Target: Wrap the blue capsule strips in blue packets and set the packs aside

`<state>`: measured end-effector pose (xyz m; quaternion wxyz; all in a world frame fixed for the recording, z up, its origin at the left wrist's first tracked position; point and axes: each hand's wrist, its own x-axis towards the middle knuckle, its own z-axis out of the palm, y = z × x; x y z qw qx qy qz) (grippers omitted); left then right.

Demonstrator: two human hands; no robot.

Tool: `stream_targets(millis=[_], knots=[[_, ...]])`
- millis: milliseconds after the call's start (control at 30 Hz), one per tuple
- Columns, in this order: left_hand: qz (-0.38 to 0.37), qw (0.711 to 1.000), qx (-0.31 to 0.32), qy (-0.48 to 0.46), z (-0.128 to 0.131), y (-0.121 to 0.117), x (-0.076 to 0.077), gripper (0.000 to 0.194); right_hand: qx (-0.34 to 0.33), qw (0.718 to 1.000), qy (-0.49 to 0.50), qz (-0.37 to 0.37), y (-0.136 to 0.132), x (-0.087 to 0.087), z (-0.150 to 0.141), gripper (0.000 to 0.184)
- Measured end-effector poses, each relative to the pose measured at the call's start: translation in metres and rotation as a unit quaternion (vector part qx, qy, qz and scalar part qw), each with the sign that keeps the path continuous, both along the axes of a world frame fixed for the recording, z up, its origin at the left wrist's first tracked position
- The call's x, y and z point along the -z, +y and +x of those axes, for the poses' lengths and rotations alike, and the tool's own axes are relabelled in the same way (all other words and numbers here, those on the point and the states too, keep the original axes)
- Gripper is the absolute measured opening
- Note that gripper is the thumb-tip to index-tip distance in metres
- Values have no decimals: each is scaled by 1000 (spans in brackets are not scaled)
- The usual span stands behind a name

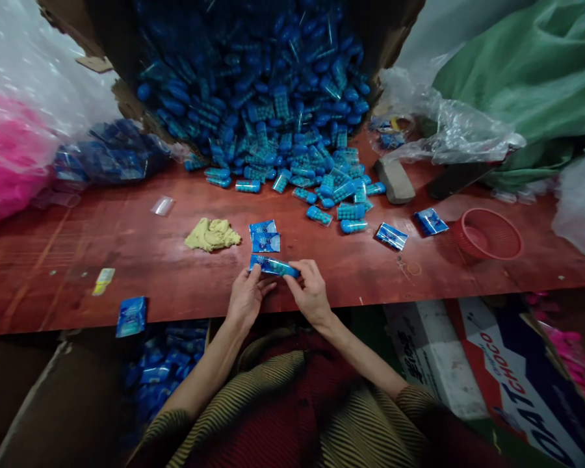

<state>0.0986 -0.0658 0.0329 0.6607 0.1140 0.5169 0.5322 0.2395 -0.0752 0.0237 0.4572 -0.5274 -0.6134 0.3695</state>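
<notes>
Near the table's front edge, my left hand (246, 298) pinches a small printed blue packet (256, 261). My right hand (311, 296) grips the blue-capped end of a clear tube of blue-green balls (274, 266). Packet and tube meet end to end between my hands; whether the tube sits inside the packet or against it I cannot tell. Just beyond my fingers lie flat blue packets (265, 242), overlapping. To their left is a crumpled yellow cloth (212, 234).
A big heap of blue-capped tubes (283, 110) spills from a torn carton (107, 39) onto the red table (166, 286). A grey block (394, 181) and a red basket (487, 235) stand right. Loose packets (131, 316) lie left; more fill a box below.
</notes>
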Motion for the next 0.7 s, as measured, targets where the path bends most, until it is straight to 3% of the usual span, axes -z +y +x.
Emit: stream_targets(millis=[133,233,367,433,500,567,700], knots=[[-35,999,-6,-32,-3,2,-2,25,-47,999,4,7,-6,0,-4,23],[-46,997,9,-60,-6,3,-5,21,-48,987,124,-95,-3,-1,-5,25],[-24,995,55,-74,-2,3,-6,17,-41,912,318,-255,5,0,-6,33],[-6,994,73,-82,2,2,-7,17,-35,885,371,-281,8,1,-6,36],[-1,992,82,-94,5,3,-9,16,-32,875,388,-287,9,2,-5,37],[-8,993,80,-92,6,5,-12,15,-29,891,361,-274,7,3,-4,36],[-23,996,51,-68,4,10,-17,18,-33,965,199,-166,0,3,-3,26]])
